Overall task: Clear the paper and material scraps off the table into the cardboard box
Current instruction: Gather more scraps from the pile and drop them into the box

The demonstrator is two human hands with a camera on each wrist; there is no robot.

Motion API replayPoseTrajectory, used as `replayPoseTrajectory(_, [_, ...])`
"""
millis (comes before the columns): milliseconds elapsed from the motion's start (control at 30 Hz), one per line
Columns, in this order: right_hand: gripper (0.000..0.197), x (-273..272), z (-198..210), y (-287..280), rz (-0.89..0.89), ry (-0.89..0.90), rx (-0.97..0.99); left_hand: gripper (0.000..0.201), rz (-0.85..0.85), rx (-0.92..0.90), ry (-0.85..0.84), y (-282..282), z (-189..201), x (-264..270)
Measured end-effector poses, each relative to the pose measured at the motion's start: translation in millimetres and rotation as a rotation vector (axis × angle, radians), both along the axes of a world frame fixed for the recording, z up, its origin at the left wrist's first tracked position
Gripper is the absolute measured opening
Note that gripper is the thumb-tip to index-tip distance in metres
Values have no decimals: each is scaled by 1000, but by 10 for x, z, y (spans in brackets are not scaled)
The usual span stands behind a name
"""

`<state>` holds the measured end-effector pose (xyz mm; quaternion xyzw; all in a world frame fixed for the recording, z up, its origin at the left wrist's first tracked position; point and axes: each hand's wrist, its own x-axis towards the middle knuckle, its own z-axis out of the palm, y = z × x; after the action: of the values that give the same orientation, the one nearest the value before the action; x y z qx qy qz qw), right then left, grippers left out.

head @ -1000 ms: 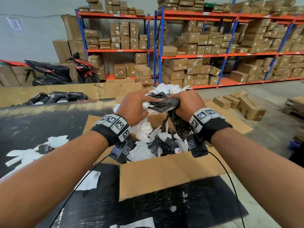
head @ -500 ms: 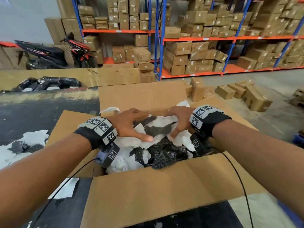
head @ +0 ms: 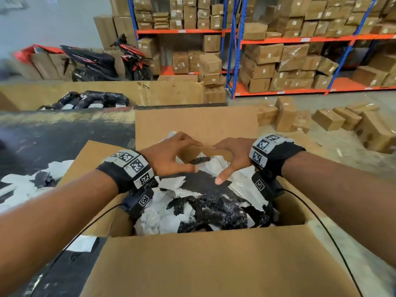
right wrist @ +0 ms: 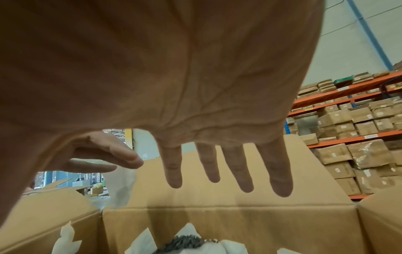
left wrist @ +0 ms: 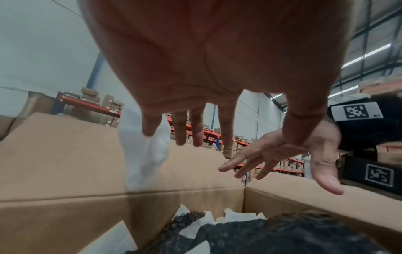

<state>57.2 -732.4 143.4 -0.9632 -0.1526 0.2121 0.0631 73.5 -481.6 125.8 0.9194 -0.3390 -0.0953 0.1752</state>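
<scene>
- Overhead, the head view takes in blue-and-orange warehouse racking stacked with brown cartons, a parked motorbike left of it.
- Bench: dark surface; the cardboard box stands at its right end with flaps folded out.
- Cardboard box: open, piled high with white paper scraps and black material scraps mixed together.
- More white scraps lie on the bench left of the box; one white piece sits beside the near-left flap.
- Left hand: above the pile, palm down, fingers spread and straight, holding nothing. A white scrap shows just past the little finger in the left wrist view; cannot tell whether it touches.
- Right hand: above the pile, fingers extended and splayed, thumb pointing down, empty.
- Fingertips of the two hands sit close together over the far side of the box, apart.
</scene>
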Motion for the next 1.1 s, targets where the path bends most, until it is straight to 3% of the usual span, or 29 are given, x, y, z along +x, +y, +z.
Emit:
replayPoseTrajectory(133, [137, 222, -387, 5, 34, 97, 26, 105, 93, 143, 141, -50, -195, 88])
replayPoseTrajectory(300, [152, 282, -1093, 39, 38, 271, -177, 140, 64, 403, 435, -129, -865, 34])
replayPoseTrajectory(400, [156, 244, -1369, 43, 52, 322, -148, 153, 35, 456, 469, -205, -1124, -35])
replayPoseTrajectory(467, [158, 283, -1324, 19, 77, 335, -130, 156, 38, 438, 458, -224, -1064, 1])
replayPoseTrajectory(533, [158, 356, -1191, -32, 97, 327, -108, 150, 35, 417, 465, -220, -853, 69])
replayPoseTrajectory(700, [146, 493, -945, -218, 33, 260, 16, 109, 139, 285, 339, -140, -335, 227])
replayPoseTrajectory(800, [138, 447, -987, -268, 18, 278, -22, 97, 246, 374, 259, -145, -536, 259])
replayPoseTrajectory(967, [139, 262, -1264, -193, 13, 295, -150, 90, 225, 469, 422, -343, -1029, 75])
replayPoseTrajectory(1100, [126, 256, -923, -192, 12, 257, -50, 85, 224, 499, 254, -362, -720, 109])
